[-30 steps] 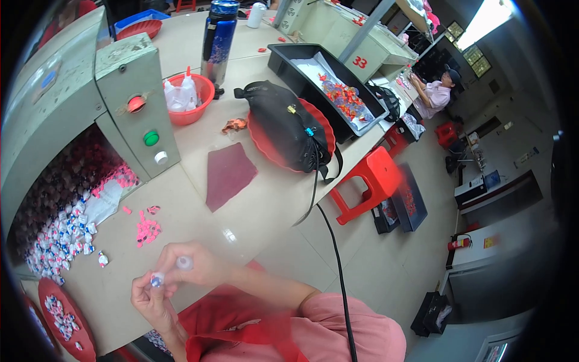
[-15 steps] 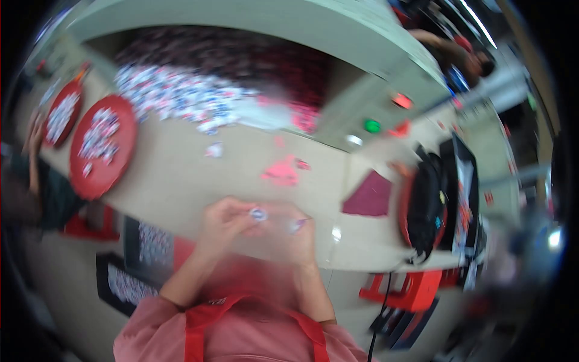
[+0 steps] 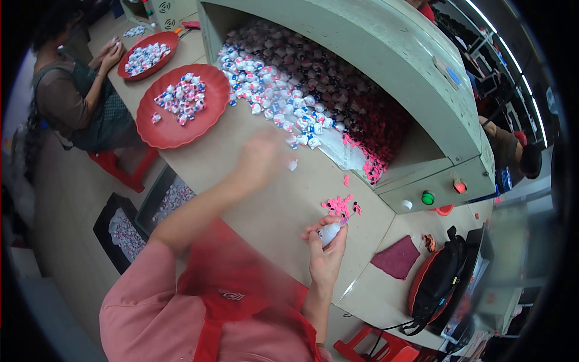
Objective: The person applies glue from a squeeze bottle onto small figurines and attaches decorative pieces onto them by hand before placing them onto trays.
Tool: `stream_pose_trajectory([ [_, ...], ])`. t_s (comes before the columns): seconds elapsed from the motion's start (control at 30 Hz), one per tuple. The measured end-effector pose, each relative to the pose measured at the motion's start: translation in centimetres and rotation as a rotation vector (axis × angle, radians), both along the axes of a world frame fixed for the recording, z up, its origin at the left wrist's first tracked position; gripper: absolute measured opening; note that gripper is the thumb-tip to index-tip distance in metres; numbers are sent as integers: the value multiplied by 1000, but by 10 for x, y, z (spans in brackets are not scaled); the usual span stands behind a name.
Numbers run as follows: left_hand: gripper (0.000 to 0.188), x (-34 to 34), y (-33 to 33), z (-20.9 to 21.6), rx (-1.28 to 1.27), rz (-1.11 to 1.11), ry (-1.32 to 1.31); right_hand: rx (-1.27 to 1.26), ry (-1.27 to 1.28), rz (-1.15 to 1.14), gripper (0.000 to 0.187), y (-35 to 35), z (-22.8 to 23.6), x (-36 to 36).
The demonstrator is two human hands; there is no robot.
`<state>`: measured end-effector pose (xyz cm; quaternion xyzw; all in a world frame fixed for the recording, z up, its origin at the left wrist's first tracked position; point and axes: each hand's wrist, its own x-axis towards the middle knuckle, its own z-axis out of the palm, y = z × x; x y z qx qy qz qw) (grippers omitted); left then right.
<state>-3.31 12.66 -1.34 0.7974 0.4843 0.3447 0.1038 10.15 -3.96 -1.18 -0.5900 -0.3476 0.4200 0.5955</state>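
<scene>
Okay, far left: a co-worker (image 3: 66,99) on a red stool (image 3: 136,172), hands raised near the farther red plate (image 3: 129,75), which is heaped with small white, blue and pink pieces. Below, on the floor, a black tray (image 3: 104,224) and a grey tray (image 3: 158,184), both holding similar pieces. Nearer red plate (image 3: 163,130) sits on the table (image 3: 265,232), pieces grouped toward its upper part, one off by itself.

Next, left hand (image 3: 262,161), over the table: motion-blurred, can't tell if fingers are together or apart, or if anything is held. One lone white piece (image 3: 292,165) just beside it. Beyond, a big pile of white pieces (image 3: 295,111) spills out of the grey-green machine (image 3: 374,48); pink pieces at the right end of the opening, white sheet (image 3: 344,151) between.

Right hand (image 3: 325,256): fingers wrapped around a white bottle (image 3: 329,234), purplish tip angled up and right, close to loose pink pieces (image 3: 338,206) on the table; contact unclear.

Further right: maroon cloth (image 3: 396,256) flat on table; white, green and red buttons on the machine's end; black bag (image 3: 443,280) lying on another red plate; a second red stool (image 3: 386,347) at bottom edge.
</scene>
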Motion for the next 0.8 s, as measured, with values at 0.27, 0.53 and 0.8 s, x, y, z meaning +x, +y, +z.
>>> stream_pose_trajectory([
  [0.27,34,10,-7,-25,-780,-387,-484,76,-69,-129,37,-18,11,20],
  [0.53,37,28,-83,11,-1275,-655,-996,415,-26,-252,35,-19,38,23],
  [0.8,24,38,-100,13,-1129,-629,-1110,353,81,-194,32,-8,31,11],
])
